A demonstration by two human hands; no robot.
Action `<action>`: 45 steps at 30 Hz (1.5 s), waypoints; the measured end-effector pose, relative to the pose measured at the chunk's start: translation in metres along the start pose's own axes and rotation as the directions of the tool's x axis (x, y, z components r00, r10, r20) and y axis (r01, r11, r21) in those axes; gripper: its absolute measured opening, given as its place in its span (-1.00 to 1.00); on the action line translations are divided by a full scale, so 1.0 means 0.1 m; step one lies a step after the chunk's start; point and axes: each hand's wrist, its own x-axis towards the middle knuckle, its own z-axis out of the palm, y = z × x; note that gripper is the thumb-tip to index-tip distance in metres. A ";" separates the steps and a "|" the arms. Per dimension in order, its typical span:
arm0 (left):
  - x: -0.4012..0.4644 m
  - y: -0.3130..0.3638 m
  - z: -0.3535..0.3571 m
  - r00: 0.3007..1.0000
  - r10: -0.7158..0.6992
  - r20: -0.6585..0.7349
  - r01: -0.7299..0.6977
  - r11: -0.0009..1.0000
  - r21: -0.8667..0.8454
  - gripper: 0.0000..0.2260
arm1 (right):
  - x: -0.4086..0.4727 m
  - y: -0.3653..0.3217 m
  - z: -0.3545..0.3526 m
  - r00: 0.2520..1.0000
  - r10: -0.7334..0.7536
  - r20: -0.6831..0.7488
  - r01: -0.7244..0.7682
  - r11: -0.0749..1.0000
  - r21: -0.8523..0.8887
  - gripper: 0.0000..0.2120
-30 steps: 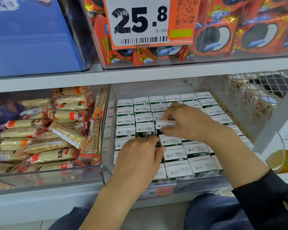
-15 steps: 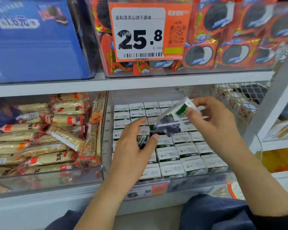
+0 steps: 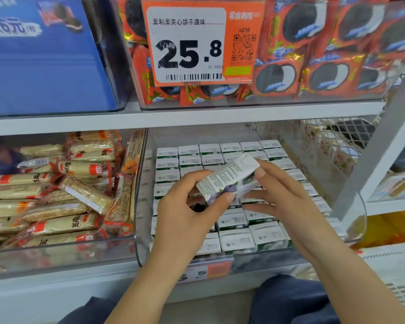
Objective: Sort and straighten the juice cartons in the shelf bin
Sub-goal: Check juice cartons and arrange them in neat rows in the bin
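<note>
Left hand and right hand both grip one tilted juice carton

Two hands, one lifted carton, one clear bin, one orange price tag

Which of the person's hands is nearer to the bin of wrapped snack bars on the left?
Left. The left hand is beside the snack bar bin, gripping the lifted carton; the right hand holds its far end.

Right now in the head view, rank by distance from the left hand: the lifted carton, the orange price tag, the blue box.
1. Lifted carton: gripped by the left hand.
2. Orange price tag: above, upper shelf.
3. Blue box: upper shelf, far left.
</note>
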 end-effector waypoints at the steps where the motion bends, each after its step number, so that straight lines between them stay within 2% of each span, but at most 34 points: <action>1: 0.00 -0.02 0.00 0.999 0.040 -0.035 -0.038 0.997 0.071 -0.70 | -0.01 0.00 0.03 0.999 0.010 0.035 -0.009 1.000 -0.008 -0.68; 4: 0.00 -0.02 -0.01 0.984 0.171 -0.058 -0.157 0.968 0.198 -0.69 | -0.01 0.00 0.09 0.998 -0.011 0.066 0.012 1.000 -0.009 -0.50; 6: -0.02 -0.01 -0.01 0.970 0.238 -0.038 -0.221 0.940 0.259 -0.69 | 0.00 0.00 0.11 0.999 -0.021 0.033 0.020 1.000 0.010 -0.50; 9: -0.05 -0.01 0.02 0.951 0.308 -0.012 -0.286 0.897 0.338 -0.67 | 0.00 0.01 0.13 1.000 -0.023 0.006 0.023 1.000 0.016 -0.61; 22: -0.06 0.00 0.03 0.960 0.279 0.019 -0.269 0.902 0.336 -0.67 | -0.01 0.04 0.13 0.997 -0.049 -0.051 0.048 0.999 -0.016 -0.61; 25: -0.07 0.00 0.04 0.960 0.272 0.068 -0.277 0.885 0.373 -0.65 | -0.01 0.08 0.17 0.997 -0.052 -0.063 0.048 0.997 -0.067 -0.70; 28: -0.06 0.00 0.05 0.956 0.289 0.045 -0.283 0.873 0.398 -0.66 | -0.04 0.10 0.21 0.997 -0.072 -0.037 0.067 0.991 -0.117 -0.64; 31: -0.05 0.01 0.01 0.962 0.273 -0.021 -0.254 0.916 0.310 -0.70 | -0.02 0.06 0.18 0.998 -0.056 0.002 0.056 0.994 -0.098 -0.42; 33: -0.03 0.01 -0.02 0.976 0.208 -0.056 -0.192 0.959 0.209 -0.72 | 0.01 0.03 0.13 0.999 -0.032 0.034 0.035 0.996 -0.076 -0.37; 35: 0.00 0.02 -0.05 0.997 0.055 -0.059 -0.054 0.998 0.022 -0.71 | 0.03 0.01 0.10 0.996 -0.022 0.081 0.026 0.998 -0.050 -0.49; 38: 0.01 0.03 -0.05 0.991 -0.123 0.047 0.131 0.955 -0.266 -0.65 | 0.03 0.02 0.10 0.992 -0.008 0.126 0.019 0.996 -0.082 -0.62; 41: 0.02 0.04 -0.05 0.982 -0.150 0.111 0.178 0.934 -0.309 -0.63 | 0.02 0.03 0.12 0.993 -0.026 0.116 0.033 0.998 -0.060 -0.64; 45: 0.02 0.04 -0.05 0.977 -0.143 0.159 0.191 0.918 -0.346 -0.71 | 0.01 0.04 0.14 0.995 -0.058 0.077 0.061 0.997 -0.040 -0.66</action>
